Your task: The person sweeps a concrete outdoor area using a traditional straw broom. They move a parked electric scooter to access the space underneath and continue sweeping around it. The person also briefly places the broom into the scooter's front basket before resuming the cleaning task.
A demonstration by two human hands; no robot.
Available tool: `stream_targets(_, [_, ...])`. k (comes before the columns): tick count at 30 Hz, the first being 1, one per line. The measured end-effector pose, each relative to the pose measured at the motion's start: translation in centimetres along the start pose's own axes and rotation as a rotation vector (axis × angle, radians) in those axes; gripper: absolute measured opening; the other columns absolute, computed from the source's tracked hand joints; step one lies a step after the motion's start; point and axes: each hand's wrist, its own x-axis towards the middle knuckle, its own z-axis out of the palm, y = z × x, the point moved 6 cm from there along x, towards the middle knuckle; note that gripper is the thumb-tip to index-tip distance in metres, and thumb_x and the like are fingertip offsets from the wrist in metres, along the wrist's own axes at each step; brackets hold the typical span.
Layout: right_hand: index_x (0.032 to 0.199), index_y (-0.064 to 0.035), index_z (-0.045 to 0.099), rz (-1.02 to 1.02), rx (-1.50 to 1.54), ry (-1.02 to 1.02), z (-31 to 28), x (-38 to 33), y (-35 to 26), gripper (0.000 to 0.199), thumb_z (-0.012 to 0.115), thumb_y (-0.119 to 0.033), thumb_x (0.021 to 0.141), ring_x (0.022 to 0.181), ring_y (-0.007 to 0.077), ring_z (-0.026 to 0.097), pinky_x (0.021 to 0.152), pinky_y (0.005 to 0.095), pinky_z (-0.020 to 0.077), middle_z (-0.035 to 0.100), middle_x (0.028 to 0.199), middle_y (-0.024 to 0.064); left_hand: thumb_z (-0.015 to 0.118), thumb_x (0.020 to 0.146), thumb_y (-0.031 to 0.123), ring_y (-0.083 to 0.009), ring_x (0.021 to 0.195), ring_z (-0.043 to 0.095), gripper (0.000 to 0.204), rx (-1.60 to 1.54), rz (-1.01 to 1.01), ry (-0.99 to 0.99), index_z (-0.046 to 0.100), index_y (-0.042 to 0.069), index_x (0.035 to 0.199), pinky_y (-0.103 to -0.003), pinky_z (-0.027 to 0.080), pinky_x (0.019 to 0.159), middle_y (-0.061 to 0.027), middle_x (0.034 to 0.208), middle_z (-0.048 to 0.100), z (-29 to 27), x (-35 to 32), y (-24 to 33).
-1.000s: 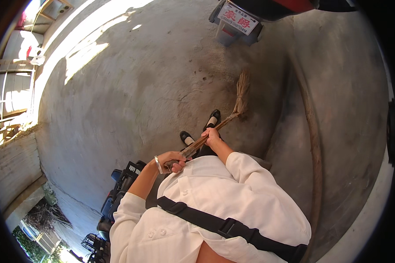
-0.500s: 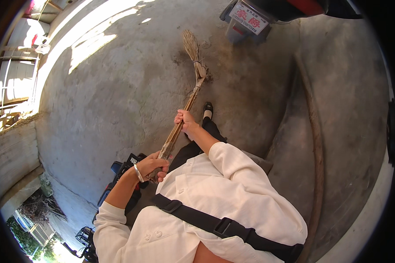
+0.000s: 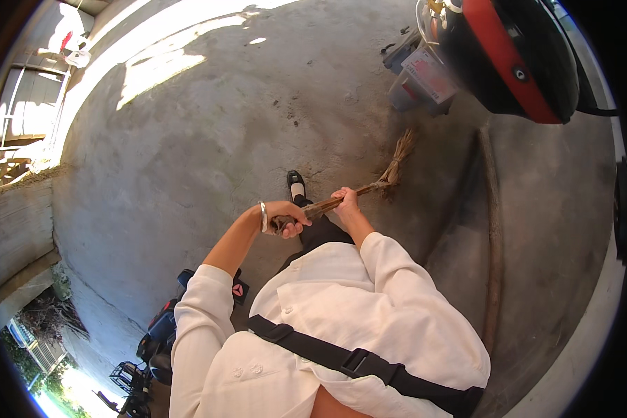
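Observation:
A straw broom [image 3: 366,189] slants across in front of me, its bristle head up and to the right by the concrete floor. My left hand [image 3: 287,217], with a silver bangle at the wrist, is closed round the butt end of the handle. Farther along the handle, nearer the bristles, my right hand [image 3: 346,202] grips it as well. The bristles lie just below the rear of a parked motorbike. One black shoe [image 3: 296,178] of mine shows beyond the handle.
The motorbike's black and red rear box [image 3: 512,59] juts in at the upper right. A long wooden pole [image 3: 493,237] lies on the floor to my right. Another vehicle [image 3: 161,327] stands at lower left. A low concrete wall [image 3: 17,237] runs along the left. Dark debris specks [image 3: 292,115] dot the floor ahead.
The broom head has swung right and nearer to me, toward the motorbike and pole. My left hand has moved up and right, my right hand to the right. Both keep their hold.

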Motion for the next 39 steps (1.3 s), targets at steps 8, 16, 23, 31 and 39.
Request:
stream_targets(8, [0.056,-0.0089,0.028,0.073,-0.130,0.060,15.4,5.2,7.1,0.024,0.039,-0.003,0.077,0.035,0.0153,0.028,0.036,0.0280,0.0315,0.029,0.045,0.0037,0.046,0.079,0.007,-0.0042,0.043,0.036,0.032,-0.191,0.162,-0.012,0.041,-0.003,0.109,-0.018,0.031,0.032,-0.0016,0.062,0.042,-6.5,-9.8,8.1])
stream_targets(16, [0.056,-0.0067,0.032,0.121,-0.236,-0.117,22.9,5.3,11.7,0.025,0.045,0.000,0.076,0.035,0.0163,0.030,0.036,0.0305,0.0323,0.034,0.047,0.0049,0.044,0.081,0.007,-0.0054,0.042,0.035,0.034,-0.208,0.251,0.065,0.035,0.004,0.114,-0.019,0.030,0.034,0.0002,0.061,0.038,-6.2,-14.2,8.6])
stream_targets(23, [0.056,-0.0125,0.031,0.181,-0.121,-0.232,18.9,1.1,12.4,0.030,0.047,-0.008,0.081,0.038,0.0106,0.031,0.038,0.0249,0.0308,0.030,0.046,-0.0013,0.046,0.080,0.006,-0.0071,0.043,0.040,0.038,-0.105,0.152,0.071,0.031,0.004,0.115,-0.021,0.036,0.035,-0.0010,0.060,0.039,-5.6,-15.0,5.4])
stream_targets(31, [0.065,-0.0062,0.041,-0.090,-0.106,0.301,6.3,-0.8,11.3,0.019,0.045,-0.015,0.081,0.043,0.0150,0.044,0.044,0.0283,0.0400,0.043,0.050,0.0051,0.051,0.076,0.008,-0.0060,0.042,0.042,0.030,0.060,-0.004,-0.024,0.038,0.000,0.102,-0.020,0.037,0.034,-0.0012,0.057,0.044,-8.7,-11.3,2.9])
stream_targets(39, [0.073,-0.0041,0.039,0.059,-0.443,0.421,8.7,0.4,24.1,0.011,0.041,-0.012,0.080,0.041,0.0207,0.044,0.046,0.0360,0.0423,0.044,0.050,0.0085,0.049,0.078,0.008,-0.0065,0.042,0.040,0.031,-0.055,0.026,0.101,0.038,0.001,0.106,-0.021,0.034,0.033,-0.0023,0.059,0.043,-15.2,-19.3,-0.7])
